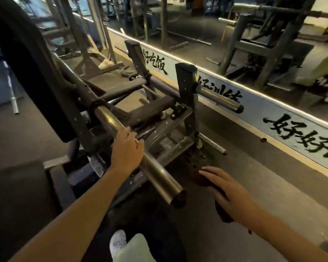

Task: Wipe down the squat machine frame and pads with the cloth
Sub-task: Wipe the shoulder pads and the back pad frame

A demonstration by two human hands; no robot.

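The dark steel squat machine frame (186, 87) fills the middle of the head view, with a black pad (27, 69) at the upper left and another pad (17, 186) at the lower left. My left hand (126, 150) grips the shiny weight-loading bar (159, 174) that sticks out toward me. My right hand (229, 193) hovers low to the right of that bar, fingers extended, with a dark reddish-brown cloth (222, 212) under the palm. How the hand holds the cloth is hidden.
A mirror wall (235, 35) with a painted lettered base strip (292, 129) runs along the right. Another rack stands at the back left. A barbell end (13, 103) lies on the left floor. My shoe (117, 242) shows at the bottom on grey floor.
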